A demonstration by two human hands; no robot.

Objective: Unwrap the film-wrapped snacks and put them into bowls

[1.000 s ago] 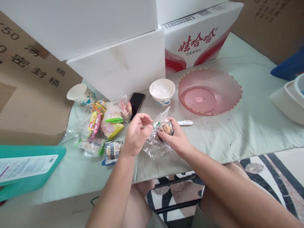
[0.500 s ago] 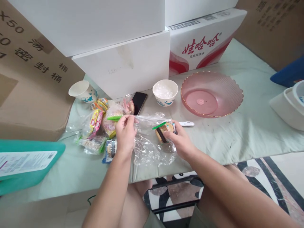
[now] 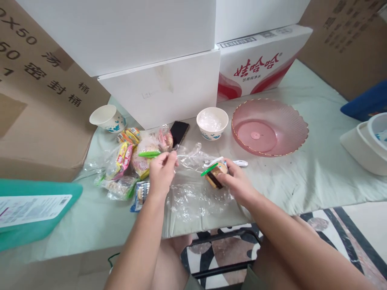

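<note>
My left hand [image 3: 163,169] is closed in a pinch on the edge of a clear plastic bag [image 3: 190,197]. A green strip [image 3: 149,154] sticks out on its left side. My right hand [image 3: 238,181] is closed around a tan wrapped biscuit [image 3: 215,177] with a dark band, and a second green strip [image 3: 209,169] lies across the biscuit's upper left. Between both hands the bag's upper edge is pulled taut, its lower part crumpled over the table. A white, flat-handled object [image 3: 241,163], partly hidden, lies behind my right hand.
Wrapped snacks [image 3: 122,159] are heaped to the left, near a paper cup [image 3: 108,117] and a phone [image 3: 179,132]. Farther back stand a paper bowl [image 3: 212,124] with clear plastic inside, a pink scalloped bowl [image 3: 270,127] and white boxes [image 3: 163,92]. A teal container [image 3: 68,201] is front left.
My right hand has shifted slightly right and down with the wrapped biscuit, and the bag's edge is stretched straighter. The whole view has also shifted a little.
</note>
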